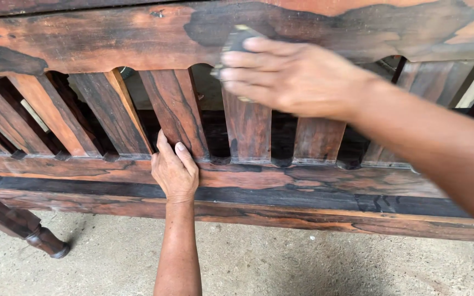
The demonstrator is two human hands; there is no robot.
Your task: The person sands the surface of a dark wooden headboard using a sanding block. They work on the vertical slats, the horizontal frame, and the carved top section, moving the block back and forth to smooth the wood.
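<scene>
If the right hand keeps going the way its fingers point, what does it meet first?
The right hand, pressing a dark pad to the top rail, points leftward along it. Only bare rail lies ahead, as far as the view shows.

Woodworking workshop: unfinished slatted bench [248, 181], concrete floor [281, 263]

The left hand [174, 171] lay on the lower rail [314, 178], fingers against a slat [176, 109]. The right hand [289, 77] pressed a sanding pad [236, 39] to the upper rail [100, 38] — above the next slat [248, 129] to the right. A turned leg [26, 226] stood lower left — on the concrete floor [281, 263].
</scene>
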